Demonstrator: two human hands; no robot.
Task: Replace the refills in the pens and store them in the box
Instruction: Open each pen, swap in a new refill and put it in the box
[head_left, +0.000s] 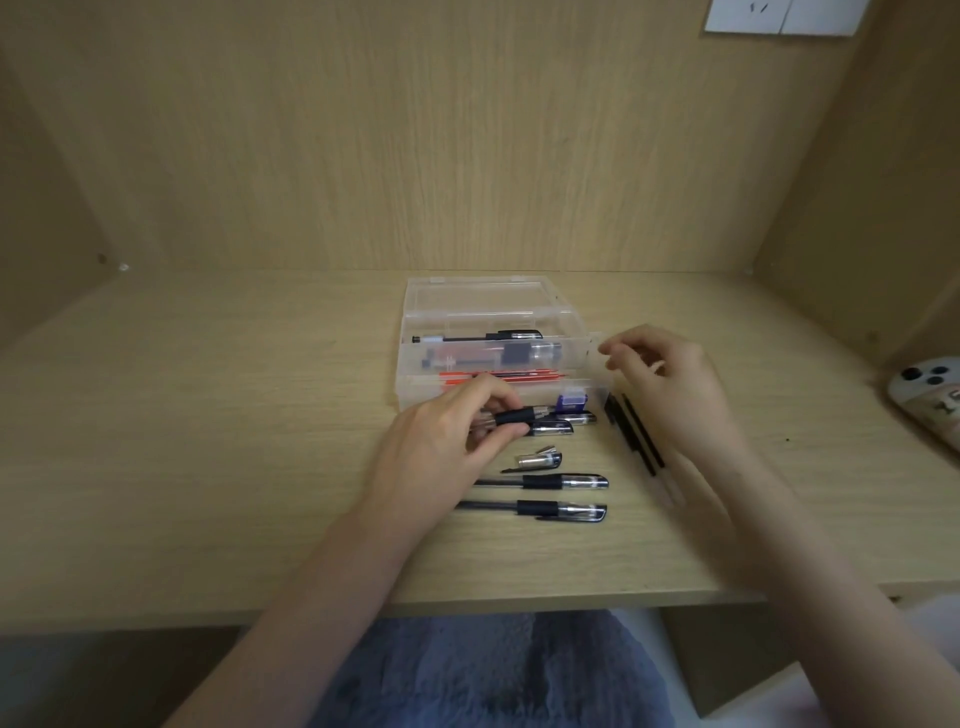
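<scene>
A clear plastic box (582, 358) stands open on the desk, its lid (478, 296) folded back. Inside lie a black pen (478, 338) and red refills (498, 375). My left hand (447, 447) grips a pen barrel by its black grip (514, 418) just in front of the box. My right hand (675, 389) hovers blurred at the box's right end, fingers loosely curled with nothing visible in them. Black refills (636, 439) lie under it. A loose cap with a silver tip (540, 460) and two capped pens (540, 482) (535, 511) lie nearer to me.
Two more capped pens (563, 423) lie against the box's front, beside a small blue block (571, 402). A phone (930, 395) rests at the desk's right end. Wooden walls close the back and both sides. The desk's front edge (467, 608) runs just above my lap.
</scene>
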